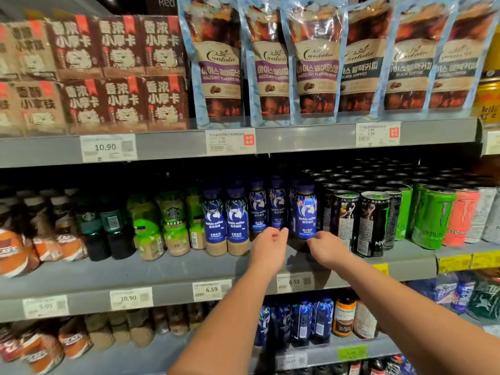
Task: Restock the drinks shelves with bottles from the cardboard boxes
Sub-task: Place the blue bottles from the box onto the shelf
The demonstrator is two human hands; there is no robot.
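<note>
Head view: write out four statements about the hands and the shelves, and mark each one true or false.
1. The left hand and the right hand both reach to the foot of the front blue luckin coffee bottle on the middle shelf. True.
2. Black cans stand just right of that bottle. True.
3. The pouches on the top shelf lie flat in a stack. False: they stand upright, side by side.
4. The price tag below the hands reads 10.90. False: it reads 6.59.
</note>
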